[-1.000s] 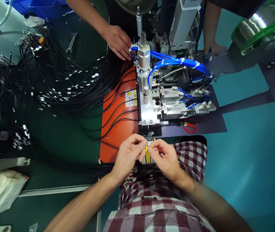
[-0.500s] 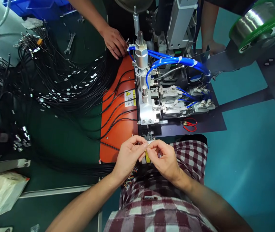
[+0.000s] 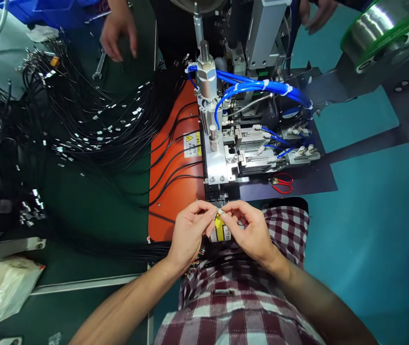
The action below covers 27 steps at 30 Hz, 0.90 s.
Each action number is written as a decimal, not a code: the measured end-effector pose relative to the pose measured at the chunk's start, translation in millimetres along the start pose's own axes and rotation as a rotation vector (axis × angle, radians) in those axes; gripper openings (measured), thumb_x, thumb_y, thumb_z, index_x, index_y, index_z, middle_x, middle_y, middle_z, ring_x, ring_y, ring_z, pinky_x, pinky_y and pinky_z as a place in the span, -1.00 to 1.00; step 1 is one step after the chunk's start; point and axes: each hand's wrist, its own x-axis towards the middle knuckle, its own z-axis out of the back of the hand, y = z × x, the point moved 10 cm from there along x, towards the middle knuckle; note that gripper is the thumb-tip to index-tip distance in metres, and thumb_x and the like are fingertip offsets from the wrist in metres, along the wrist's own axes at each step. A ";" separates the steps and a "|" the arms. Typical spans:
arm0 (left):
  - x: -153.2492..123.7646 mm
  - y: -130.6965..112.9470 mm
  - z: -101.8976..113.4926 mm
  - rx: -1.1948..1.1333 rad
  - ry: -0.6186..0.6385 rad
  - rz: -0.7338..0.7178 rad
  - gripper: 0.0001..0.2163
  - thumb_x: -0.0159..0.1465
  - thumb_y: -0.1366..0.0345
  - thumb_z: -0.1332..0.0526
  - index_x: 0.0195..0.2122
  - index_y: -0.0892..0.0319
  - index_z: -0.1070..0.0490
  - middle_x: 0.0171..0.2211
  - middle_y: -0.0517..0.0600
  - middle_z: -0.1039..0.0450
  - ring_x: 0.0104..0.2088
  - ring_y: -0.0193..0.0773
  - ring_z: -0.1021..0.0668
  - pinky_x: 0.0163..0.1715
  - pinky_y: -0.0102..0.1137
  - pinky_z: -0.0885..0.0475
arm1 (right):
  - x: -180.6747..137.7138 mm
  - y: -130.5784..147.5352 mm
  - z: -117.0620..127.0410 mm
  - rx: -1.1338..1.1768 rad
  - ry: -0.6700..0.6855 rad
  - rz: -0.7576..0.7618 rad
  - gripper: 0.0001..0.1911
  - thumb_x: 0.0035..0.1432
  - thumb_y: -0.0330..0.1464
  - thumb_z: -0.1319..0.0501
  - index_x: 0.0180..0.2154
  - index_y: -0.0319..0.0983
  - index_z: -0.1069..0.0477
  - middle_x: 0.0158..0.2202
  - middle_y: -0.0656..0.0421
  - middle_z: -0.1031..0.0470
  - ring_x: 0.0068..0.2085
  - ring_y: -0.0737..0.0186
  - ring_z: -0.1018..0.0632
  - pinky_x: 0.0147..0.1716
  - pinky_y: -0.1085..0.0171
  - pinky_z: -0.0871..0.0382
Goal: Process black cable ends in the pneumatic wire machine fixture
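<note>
My left hand and my right hand meet fingertip to fingertip just below the front of a metal machine. Both pinch a tiny white connector between thumb and forefinger. A yellow warning label on the machine's front shows between my hands. Multicoloured thin wires hang under my left wrist, over my checked shirt. An orange plate lies left of the machine with black cables running across it.
A large tangle of black cables with metal terminals covers the green bench at left. Another person's hand hovers near a wrench at the top; a second hand at top right. Red-handled snips lie by the machine. A solder wire spool sits top right.
The other person's hand left the machine's left side and moved up-left toward the wrench. My fingertips shifted slightly, and the white connector now shows between them.
</note>
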 end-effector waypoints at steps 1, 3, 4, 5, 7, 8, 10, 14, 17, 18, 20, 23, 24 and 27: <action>-0.3 0.1 0.0 0.001 0.003 -0.004 -0.88 0.22 0.29 -0.28 -0.38 0.24 -0.41 -0.69 -0.19 -0.21 -0.64 -0.51 -0.22 -0.58 -0.54 -0.14 | 0.5 -0.2 1.7 0.006 -0.014 -0.004 -0.92 0.19 -0.37 -0.22 -0.27 -0.24 -0.44 -0.38 0.18 -0.50 -0.49 0.39 -0.40 -0.49 0.37 -0.29; -1.1 -1.0 0.4 0.007 0.003 -0.025 -0.88 0.23 0.29 -0.27 -0.37 0.23 -0.40 -0.67 -0.18 -0.23 -0.64 -0.52 -0.24 -0.58 -0.55 -0.15 | 1.0 -0.2 2.7 0.014 -0.035 -0.005 -0.93 0.18 -0.37 -0.23 -0.29 -0.24 -0.45 -0.38 0.18 -0.50 -0.50 0.40 -0.39 -0.49 0.37 -0.29; -1.5 -1.7 0.8 0.010 0.003 -0.036 -0.88 0.23 0.29 -0.28 -0.37 0.23 -0.40 -0.66 -0.18 -0.24 -0.64 -0.52 -0.24 -0.58 -0.55 -0.14 | 1.1 -0.1 2.3 0.018 -0.042 -0.004 -0.93 0.18 -0.37 -0.23 -0.31 -0.24 -0.45 -0.39 0.19 -0.50 -0.51 0.40 -0.38 -0.49 0.37 -0.29; -1.9 -2.2 1.1 0.015 0.001 -0.045 -0.88 0.23 0.29 -0.28 -0.37 0.22 -0.39 -0.65 -0.18 -0.24 -0.63 -0.52 -0.25 -0.58 -0.55 -0.14 | 1.1 -0.2 1.8 0.022 -0.051 -0.003 -0.93 0.18 -0.37 -0.23 -0.33 -0.24 -0.45 -0.40 0.19 -0.49 -0.50 0.40 -0.38 -0.49 0.37 -0.28; -2.1 -2.4 1.0 0.023 0.004 -0.052 -0.87 0.23 0.29 -0.28 -0.38 0.22 -0.39 -0.64 -0.18 -0.24 -0.63 -0.52 -0.25 -0.59 -0.55 -0.14 | 1.1 -0.8 0.8 0.033 -0.064 -0.004 -0.93 0.18 -0.38 -0.22 -0.34 -0.25 -0.44 -0.41 0.19 -0.49 -0.49 0.39 -0.38 -0.49 0.37 -0.28; -1.9 -2.1 0.8 0.027 0.005 -0.050 -0.87 0.23 0.29 -0.28 -0.38 0.22 -0.38 -0.64 -0.18 -0.24 -0.63 -0.52 -0.25 -0.59 -0.55 -0.14 | 1.2 -1.2 0.2 0.038 -0.067 -0.008 -0.93 0.18 -0.38 -0.22 -0.34 -0.25 -0.44 -0.41 0.19 -0.48 -0.49 0.39 -0.38 -0.48 0.37 -0.28; -1.4 -1.5 0.5 0.033 0.006 -0.043 -0.86 0.23 0.28 -0.28 -0.38 0.22 -0.38 -0.63 -0.18 -0.24 -0.64 -0.52 -0.24 -0.60 -0.55 -0.14 | 1.9 -2.8 -1.4 0.054 -0.061 -0.025 -0.93 0.18 -0.38 -0.22 -0.34 -0.25 -0.44 -0.43 0.20 -0.47 -0.49 0.39 -0.37 -0.49 0.37 -0.26; -1.4 -2.9 -0.3 0.034 0.003 -0.039 -0.87 0.23 0.29 -0.28 -0.39 0.22 -0.37 -0.63 -0.18 -0.25 -0.63 -0.53 -0.24 -0.59 -0.55 -0.14 | 3.5 -10.4 -7.5 0.147 -0.014 -0.115 -0.90 0.18 -0.35 -0.21 -0.37 -0.25 -0.42 -0.49 0.24 -0.39 -0.52 0.40 -0.31 -0.55 0.38 -0.19; -3.2 -4.8 -0.6 0.033 -0.003 -0.040 -0.86 0.21 0.29 -0.29 -0.40 0.22 -0.38 -0.61 -0.16 -0.27 -0.63 -0.52 -0.26 -0.59 -0.55 -0.15 | 3.9 -13.3 -11.8 0.220 0.014 -0.159 -0.88 0.17 -0.34 -0.20 -0.39 -0.25 -0.38 -0.53 0.27 -0.31 -0.53 0.40 -0.28 -0.55 0.39 -0.17; -3.9 -5.2 -0.7 0.031 -0.005 -0.038 -0.86 0.20 0.28 -0.29 -0.40 0.22 -0.38 -0.61 -0.16 -0.28 -0.63 -0.51 -0.27 -0.59 -0.54 -0.15 | 3.8 -13.0 -12.5 0.230 0.017 -0.159 -0.87 0.18 -0.34 -0.19 -0.40 -0.25 -0.37 -0.54 0.28 -0.29 -0.53 0.40 -0.27 -0.55 0.39 -0.17; -4.7 -5.7 -1.2 0.021 -0.006 -0.033 -0.87 0.20 0.28 -0.29 -0.39 0.22 -0.39 -0.60 -0.15 -0.29 -0.63 -0.51 -0.29 -0.58 -0.54 -0.17 | 3.5 -11.5 -13.2 0.237 0.018 -0.142 -0.86 0.19 -0.33 -0.18 -0.40 -0.24 -0.34 -0.55 0.29 -0.26 -0.54 0.40 -0.26 -0.55 0.39 -0.16; -4.2 -6.0 -1.9 -0.011 -0.005 -0.023 -0.87 0.21 0.29 -0.28 -0.38 0.22 -0.38 -0.60 -0.16 -0.29 -0.63 -0.51 -0.30 -0.58 -0.54 -0.18 | 3.2 -9.2 -13.0 0.237 0.005 -0.103 -0.85 0.20 -0.33 -0.17 -0.40 -0.24 -0.33 -0.54 0.29 -0.25 -0.53 0.40 -0.25 -0.55 0.39 -0.16; -3.7 -6.0 -2.1 -0.020 -0.006 -0.019 -0.87 0.21 0.29 -0.28 -0.38 0.22 -0.37 -0.60 -0.16 -0.29 -0.64 -0.51 -0.31 -0.58 -0.54 -0.18 | 3.3 -9.2 -12.8 0.240 0.000 -0.098 -0.85 0.20 -0.33 -0.17 -0.40 -0.24 -0.33 -0.54 0.29 -0.26 -0.53 0.40 -0.25 -0.55 0.39 -0.16; -2.1 -6.4 -1.9 -0.024 -0.012 -0.007 -0.85 0.19 0.28 -0.29 -0.39 0.22 -0.36 -0.60 -0.16 -0.29 -0.65 -0.52 -0.30 -0.61 -0.55 -0.16 | 4.2 -11.1 -12.4 0.249 -0.004 -0.114 -0.84 0.20 -0.30 -0.18 -0.39 -0.24 -0.34 -0.52 0.27 -0.29 -0.52 0.40 -0.27 -0.54 0.39 -0.18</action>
